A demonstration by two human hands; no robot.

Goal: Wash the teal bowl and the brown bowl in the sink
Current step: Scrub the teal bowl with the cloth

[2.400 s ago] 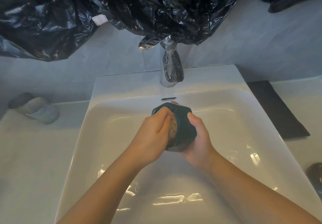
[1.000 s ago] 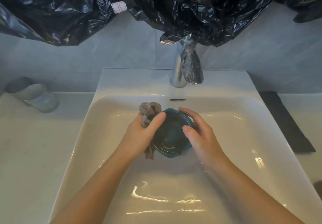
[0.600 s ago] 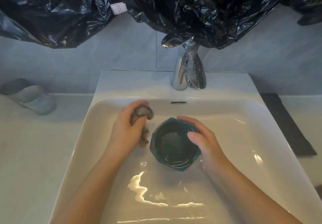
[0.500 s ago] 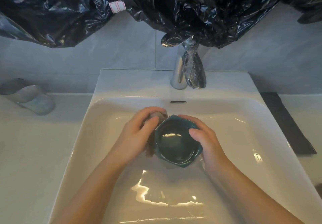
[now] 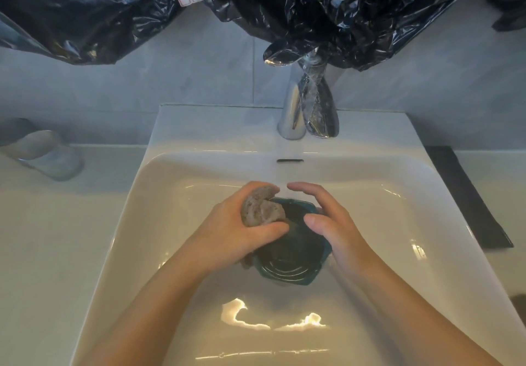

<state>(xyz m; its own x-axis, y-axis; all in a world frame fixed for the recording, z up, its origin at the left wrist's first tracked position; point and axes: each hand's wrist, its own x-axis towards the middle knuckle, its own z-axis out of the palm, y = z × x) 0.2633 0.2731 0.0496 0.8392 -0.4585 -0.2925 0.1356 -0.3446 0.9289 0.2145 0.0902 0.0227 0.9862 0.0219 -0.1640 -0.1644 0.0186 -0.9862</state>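
Observation:
The teal bowl (image 5: 290, 257) sits mouth up in the middle of the white sink (image 5: 199, 126), with water in it. My left hand (image 5: 236, 232) is closed around a grey-brown cloth (image 5: 262, 212) and presses it over the bowl's left rim. My right hand (image 5: 330, 223) cups the bowl's right side, thumb over the rim and fingers curved above the far edge. A dark rounded shape (image 5: 519, 300) at the right frame edge may be the brown bowl; I cannot tell.
A chrome faucet (image 5: 307, 109) stands behind the basin under crumpled black plastic (image 5: 313, 10). A pale soap dish (image 5: 42, 152) lies on the left counter. A dark mat (image 5: 466, 198) lies on the right counter. Water pools in the basin bottom.
The left hand brought the cloth back from the left and onto the bowl's rim. The bowl turned from tilted to mouth up and sits lower in the basin, still in my right hand.

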